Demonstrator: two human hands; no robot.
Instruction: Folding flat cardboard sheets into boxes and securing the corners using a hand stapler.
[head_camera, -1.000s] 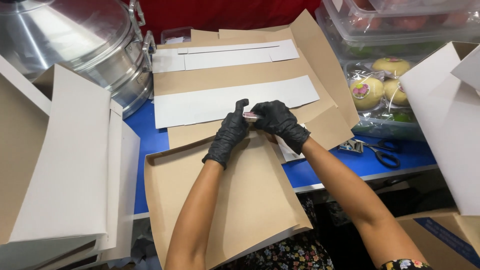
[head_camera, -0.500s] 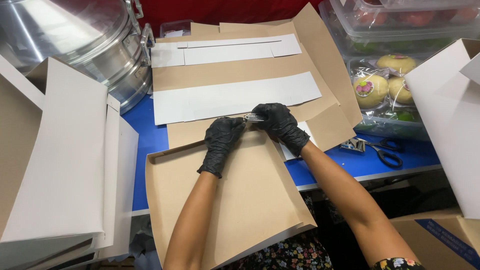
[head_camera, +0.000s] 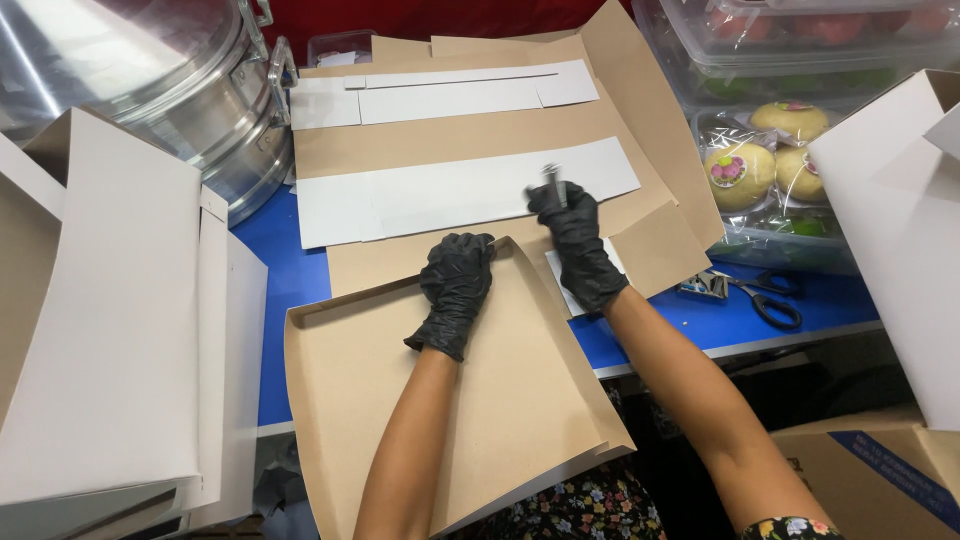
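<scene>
Two gloved hands are working on a brown cardboard tray (head_camera: 440, 400) lying at the blue table's (head_camera: 290, 270) near edge. The left hand (head_camera: 457, 285) is curling over its folded far wall, apparently steadying the corner. The right hand (head_camera: 575, 240) is pinching a small metal tool (head_camera: 552, 180) just beyond. Further right, clear plastic bins (head_camera: 800, 60) are holding wrapped yellowish fruit (head_camera: 740, 170); scissors (head_camera: 760, 295) are lying nearby.

steel pot (head_camera: 190, 90) blocks left, fruit boxes (head_camera: 780, 160) right
</scene>
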